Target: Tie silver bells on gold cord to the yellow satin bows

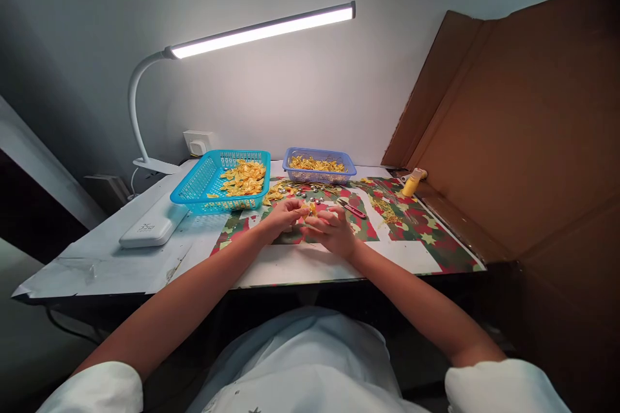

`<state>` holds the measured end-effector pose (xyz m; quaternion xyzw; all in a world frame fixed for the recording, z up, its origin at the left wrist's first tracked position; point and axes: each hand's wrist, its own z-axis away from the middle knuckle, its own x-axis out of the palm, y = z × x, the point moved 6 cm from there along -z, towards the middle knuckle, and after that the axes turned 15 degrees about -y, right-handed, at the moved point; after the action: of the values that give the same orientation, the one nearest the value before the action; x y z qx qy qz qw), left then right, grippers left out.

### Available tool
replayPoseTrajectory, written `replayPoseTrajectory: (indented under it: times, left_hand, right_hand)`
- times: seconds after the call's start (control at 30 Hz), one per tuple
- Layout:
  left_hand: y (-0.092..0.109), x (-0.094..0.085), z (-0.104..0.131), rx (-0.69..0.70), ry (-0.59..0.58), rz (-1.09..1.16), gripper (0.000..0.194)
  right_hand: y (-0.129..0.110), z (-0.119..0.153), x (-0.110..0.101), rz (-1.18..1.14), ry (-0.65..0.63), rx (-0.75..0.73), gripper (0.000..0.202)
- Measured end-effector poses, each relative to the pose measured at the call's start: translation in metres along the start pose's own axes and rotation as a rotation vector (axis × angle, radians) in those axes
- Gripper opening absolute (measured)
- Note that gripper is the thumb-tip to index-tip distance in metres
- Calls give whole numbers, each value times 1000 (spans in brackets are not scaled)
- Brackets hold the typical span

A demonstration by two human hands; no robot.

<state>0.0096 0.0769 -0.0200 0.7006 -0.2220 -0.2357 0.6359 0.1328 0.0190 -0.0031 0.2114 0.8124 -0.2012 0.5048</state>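
Observation:
My left hand (283, 218) is closed in a pinch on a small gold petal-like piece (311, 208), held just above the table's front part. My right hand (335, 232) comes in from the other side with curled fingers at the same piece; its fingertips partly cover it. Just beyond the hands lie several small shiny silver balls (318, 200) and a loose heap of gold pieces (277, 192). To the right of the right hand is a pair of red-handled snips (353, 209).
A blue basket (194, 190) of gold pieces stands at left, a purple basket (320, 175) of thin gold pieces at the back. A white power bank (154, 226), a yellow bottle (411, 183) and gold strands (387, 211) lie around. Cardboard (523, 110) walls the right; a lamp (261, 32) hangs above.

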Motion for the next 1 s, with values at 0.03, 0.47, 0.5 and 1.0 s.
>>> replayPoseTrajectory:
  times: [0.03,0.47,0.5,1.0]
  left_hand:
    - [0,0,0,7,7,-3,46]
    - [13,4,1,109,37,-187,40]
    - [14,5,1,128,32,-209,40]
    - [30,17,11,312,114,-487,29]
  right_hand:
    - [-5,2,-4,9,24,-13,19]
    - [-14,10,-18,-311,154,-17,27]
    - [-9,12,-21,-355,213,46,27]
    - [44,10,5,-1001,386,508,34]
